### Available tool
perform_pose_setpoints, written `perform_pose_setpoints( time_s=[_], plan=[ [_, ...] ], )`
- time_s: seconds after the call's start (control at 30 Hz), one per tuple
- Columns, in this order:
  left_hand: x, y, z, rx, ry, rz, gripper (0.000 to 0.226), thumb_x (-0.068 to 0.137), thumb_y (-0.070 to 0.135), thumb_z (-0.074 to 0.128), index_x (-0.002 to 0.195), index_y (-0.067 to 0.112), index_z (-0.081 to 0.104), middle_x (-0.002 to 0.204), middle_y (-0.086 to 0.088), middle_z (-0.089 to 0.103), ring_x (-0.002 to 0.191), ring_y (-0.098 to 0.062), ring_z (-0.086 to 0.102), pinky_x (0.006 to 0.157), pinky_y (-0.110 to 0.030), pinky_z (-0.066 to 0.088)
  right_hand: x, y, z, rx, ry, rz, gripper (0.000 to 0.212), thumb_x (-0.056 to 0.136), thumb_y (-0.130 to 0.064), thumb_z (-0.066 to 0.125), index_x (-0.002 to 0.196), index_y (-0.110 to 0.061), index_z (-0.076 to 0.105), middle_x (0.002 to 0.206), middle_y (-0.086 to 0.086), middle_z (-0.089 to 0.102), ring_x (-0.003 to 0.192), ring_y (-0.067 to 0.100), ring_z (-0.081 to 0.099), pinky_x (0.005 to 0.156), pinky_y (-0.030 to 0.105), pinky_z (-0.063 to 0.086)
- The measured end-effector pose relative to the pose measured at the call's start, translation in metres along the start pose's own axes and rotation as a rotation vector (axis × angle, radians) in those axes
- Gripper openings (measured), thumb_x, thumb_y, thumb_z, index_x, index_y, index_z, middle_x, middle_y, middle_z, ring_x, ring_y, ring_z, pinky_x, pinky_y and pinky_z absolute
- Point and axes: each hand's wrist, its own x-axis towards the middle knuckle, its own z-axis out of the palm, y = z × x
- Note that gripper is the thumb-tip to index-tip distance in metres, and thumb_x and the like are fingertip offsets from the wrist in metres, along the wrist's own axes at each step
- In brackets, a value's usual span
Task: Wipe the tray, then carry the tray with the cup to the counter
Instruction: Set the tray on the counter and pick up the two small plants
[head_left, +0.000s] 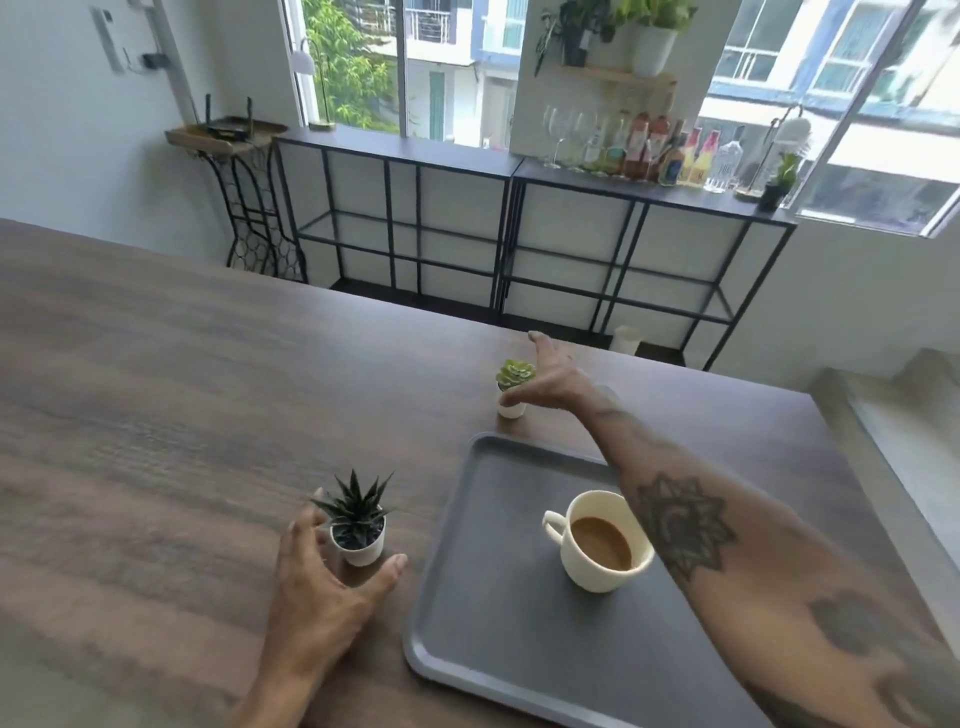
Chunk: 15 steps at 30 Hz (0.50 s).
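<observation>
A dark grey tray (483, 597) lies on the wooden table at the lower right. On it stands a cream cup (597, 566) of coffee, handle to the left. My left hand (322, 582) curls around a small white pot with a spiky dark plant (358, 525) just left of the tray, fingers apart and close to the pot. My right hand (550, 379) reaches past the tray's far edge, fingers spread beside a light green succulent in a white pot (513, 387). No cloth is in view.
The dark wooden table (156, 415) stretches left. Beyond it stand black metal shelf units (415, 218) under the window, with bottles and glasses (649, 150) on top. A pale ledge (893, 415) runs along the right.
</observation>
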Motion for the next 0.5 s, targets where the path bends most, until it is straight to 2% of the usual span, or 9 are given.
perform_pose_setpoints(
  time_s=[0.07,0.13,0.27,0.4,0.5],
  plan=[
    [0.002,-0.002,0.004,0.013,0.027,0.019,0.092,0.046,0.064,0.084,0.125,0.037,0.046,0.110,0.009,0.054,0.097,-0.019,0.064,0.088,-0.044,0.057,0.017,0.002,0.014,0.001,-0.010,0.026,0.109,0.067,-0.033,0.084,0.153,-0.023,0.018,0.148,0.015,0.030,0.135,0.033,0.038,0.111,0.036,0.034],
    [0.003,-0.004,0.006,0.025,0.037,0.030,0.084,0.049,0.058,0.088,0.120,0.029,0.053,0.109,0.006,0.059,0.098,-0.023,0.065,0.089,-0.046,0.056,0.027,0.006,0.025,-0.016,-0.006,0.038,0.101,0.067,-0.031,0.083,0.150,-0.024,0.024,0.141,0.015,0.034,0.128,0.034,0.045,0.106,0.035,0.039],
    [0.003,-0.006,0.007,0.043,0.022,0.029,0.074,0.056,0.040,0.093,0.119,0.016,0.062,0.113,-0.004,0.065,0.101,-0.030,0.064,0.092,-0.049,0.053,0.033,0.012,0.042,-0.068,0.037,0.019,0.070,0.075,-0.023,0.071,0.138,-0.017,0.039,0.133,0.016,0.046,0.120,0.032,0.051,0.102,0.033,0.041],
    [0.003,-0.004,0.006,0.042,0.023,0.003,0.067,0.058,0.037,0.093,0.115,0.016,0.066,0.108,-0.004,0.068,0.098,-0.028,0.064,0.089,-0.044,0.054,0.032,0.013,0.048,-0.015,0.071,-0.010,0.064,0.077,-0.021,0.068,0.135,-0.016,0.042,0.132,0.016,0.051,0.120,0.032,0.051,0.101,0.031,0.040],
    [0.016,0.013,-0.001,0.008,-0.025,0.041,0.052,0.062,0.040,0.090,0.106,0.025,0.067,0.098,0.005,0.070,0.088,-0.018,0.067,0.078,-0.034,0.054,0.030,0.007,0.039,-0.007,0.090,-0.021,0.057,0.076,-0.021,0.069,0.128,-0.014,0.047,0.125,0.017,0.055,0.113,0.033,0.055,0.097,0.033,0.045]
  ],
)
